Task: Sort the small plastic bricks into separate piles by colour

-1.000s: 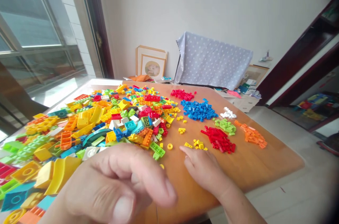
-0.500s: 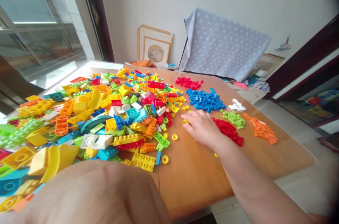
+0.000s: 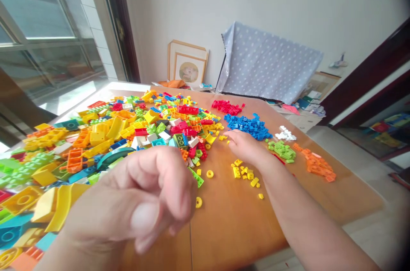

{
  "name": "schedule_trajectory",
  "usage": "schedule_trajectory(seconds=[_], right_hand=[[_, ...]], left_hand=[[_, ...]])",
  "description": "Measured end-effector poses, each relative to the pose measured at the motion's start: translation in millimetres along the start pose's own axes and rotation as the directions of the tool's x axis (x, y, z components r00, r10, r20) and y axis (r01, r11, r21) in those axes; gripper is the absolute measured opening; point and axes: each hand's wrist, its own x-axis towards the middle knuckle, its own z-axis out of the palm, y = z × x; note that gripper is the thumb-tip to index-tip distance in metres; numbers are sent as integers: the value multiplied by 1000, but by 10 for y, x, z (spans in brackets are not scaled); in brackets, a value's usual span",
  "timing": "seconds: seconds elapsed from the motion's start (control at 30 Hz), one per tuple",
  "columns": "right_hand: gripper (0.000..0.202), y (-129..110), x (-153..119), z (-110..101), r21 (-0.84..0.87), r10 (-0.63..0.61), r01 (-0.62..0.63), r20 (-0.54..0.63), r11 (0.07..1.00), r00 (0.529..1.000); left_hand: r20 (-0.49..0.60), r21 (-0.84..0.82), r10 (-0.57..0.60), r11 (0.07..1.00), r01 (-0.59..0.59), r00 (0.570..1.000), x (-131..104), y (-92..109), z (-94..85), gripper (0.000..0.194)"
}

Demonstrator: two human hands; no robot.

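My left hand (image 3: 144, 198) is close to the camera above the near part of the big mixed heap of toy building bricks (image 3: 105, 132). Its fingers are curled in with the thumb against them; anything inside is hidden. My right hand (image 3: 245, 146) reaches across the table, low over its surface, fingers stretched toward a few small yellow bricks (image 3: 222, 137) at the heap's right edge. Nothing shows in its grasp. Below its wrist lies a loose group of small yellow bricks (image 3: 246, 172). My right forearm partly covers the red bricks (image 3: 278, 158).
Sorted by colour on the wooden table (image 3: 230, 228) are blue bricks (image 3: 248, 126), pinkish-red bricks (image 3: 227, 107), white bricks (image 3: 285, 133), green bricks (image 3: 282, 151) and orange bricks (image 3: 317, 163). Yellow rings (image 3: 209, 174) lie beside the heap. A dotted cloth (image 3: 269, 61) hangs behind.
My left hand has risen and turned, showing its thumb and curled fingers. My right hand has moved slightly up and away, uncovering the group of yellow bricks. The view has tilted a little upward.
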Motion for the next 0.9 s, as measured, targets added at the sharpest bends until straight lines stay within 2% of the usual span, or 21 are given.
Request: schedule_trajectory(seconds=[0.03, 0.1, 0.2, 0.3, 0.4, 0.5, 0.6, 0.7, 0.8, 0.9], right_hand=[[46, 11, 94, 53, 14, -22, 22, 11, 1000, 1000], [54, 25, 250, 159, 19, -48, 47, 42, 999, 998], [61, 42, 347, 239, 7, -60, 59, 90, 998, 994], [43, 71, 285, 182, -11, -46, 48, 103, 999, 994], [25, 121, 181, 81, -36, 25, -22, 68, 999, 997], [28, 166, 141, 67, -3, 49, -49, 30, 999, 998], [45, 171, 155, 142, 63, -49, 48, 6, 997, 999], [48, 142, 131, 186, 118, -142, 132, 84, 984, 986], [35, 134, 12, 110, 168, -76, 48, 166, 985, 983], [31, 184, -157, -35, 237, -1, -40, 168, 971, 986]], left_hand=[[-3, -5, 28, 1000, -28, 1000, 135, 55, 11, 10], [-89, 11, 38, 999, -37, 995, 314, 101, 13, 10], [-213, 33, 52, 998, -46, 976, 395, 55, -28, 10], [-284, 50, 63, 997, -51, 957, 411, -8, -89, 11], [-342, 57, 66, 997, -49, 937, 454, -28, -134, 12], [-393, 61, 53, 998, -32, 918, 513, -34, -154, 13], [-433, 67, 47, 998, -20, 900, 554, -56, -153, 13], [-433, 79, 48, 997, -15, 900, 572, -88, -154, 13], [-432, 93, 48, 996, -8, 901, 580, -112, -164, 13], [-442, 84, 43, 996, -6, 896, 591, -122, -172, 12]])
